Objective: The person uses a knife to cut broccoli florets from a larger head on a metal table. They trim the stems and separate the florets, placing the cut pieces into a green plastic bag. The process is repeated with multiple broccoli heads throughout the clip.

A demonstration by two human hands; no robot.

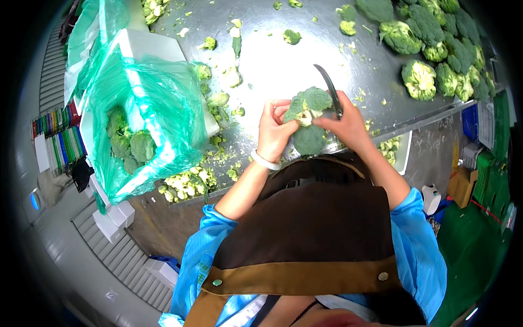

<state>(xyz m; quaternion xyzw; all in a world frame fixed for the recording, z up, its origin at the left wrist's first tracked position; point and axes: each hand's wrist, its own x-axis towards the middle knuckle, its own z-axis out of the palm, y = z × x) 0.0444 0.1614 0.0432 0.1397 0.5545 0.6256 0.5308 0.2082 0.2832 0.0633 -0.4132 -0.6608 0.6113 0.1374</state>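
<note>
Over the near edge of the metal table point(261, 54), my left hand point(274, 131) is closed on the left side of a broccoli head point(308, 103), whose pale cut stem faces me. My right hand point(348, 122) grips a curved, dark-bladed knife point(325, 79), blade pointing up and away to the left. The right fingertips touch the broccoli near its stem. Just below it shows another green broccoli piece point(309, 140), close to my apron; whether it is joined to the held head I cannot tell.
On the left stands a white box lined with a green plastic bag point(180, 98), with broccoli florets point(131, 141) inside. A heap of broccoli heads point(436, 49) lies far right. Stem trimmings point(190, 182) pile up near the left front edge. A white tub point(402, 152) sits below the right edge.
</note>
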